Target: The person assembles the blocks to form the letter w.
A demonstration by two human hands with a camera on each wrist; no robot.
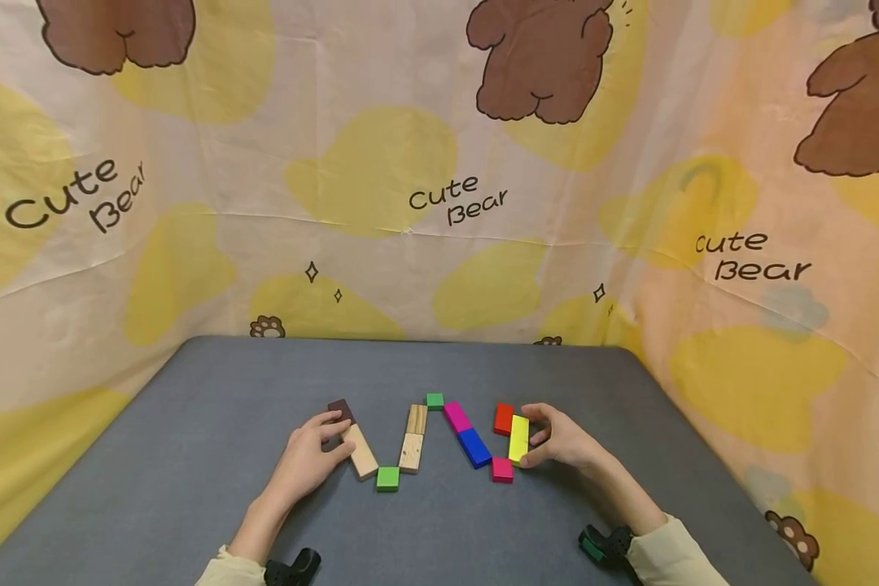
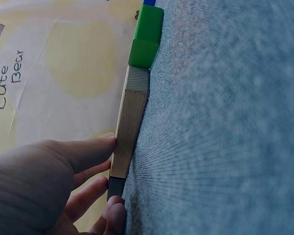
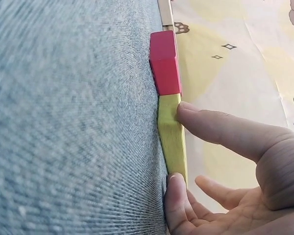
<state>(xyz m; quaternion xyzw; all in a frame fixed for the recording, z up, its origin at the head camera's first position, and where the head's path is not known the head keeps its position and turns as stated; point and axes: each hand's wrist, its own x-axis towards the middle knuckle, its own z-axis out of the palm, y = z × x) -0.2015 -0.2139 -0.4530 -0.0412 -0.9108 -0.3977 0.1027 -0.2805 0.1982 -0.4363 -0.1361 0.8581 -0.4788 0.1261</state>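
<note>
My left hand [image 1: 309, 457] is at the left end of a zigzag row of small blocks. Its thumb touches a pale wooden block [image 1: 360, 454], and its fingers curl at the dark brown block [image 1: 342, 409] beyond; in the left wrist view one fingertip rests by the dark block [image 2: 116, 186]. At the row's right end, my right hand [image 1: 567, 442] pinches a yellow block [image 1: 518, 439] between thumb and fingers. The yellow block [image 3: 171, 142] lies low along the table, one end against a pink block [image 3: 165, 63]. A red block [image 1: 504, 418] stands close on its left.
Between the hands, the zigzag holds a light green block [image 1: 387, 478], two wooden blocks [image 1: 412, 452], a green block [image 1: 435, 401], a magenta block [image 1: 457, 417] and a blue block [image 1: 474, 448]. The grey table [image 1: 264, 391] meets a bear-printed cloth [image 1: 381, 163] behind.
</note>
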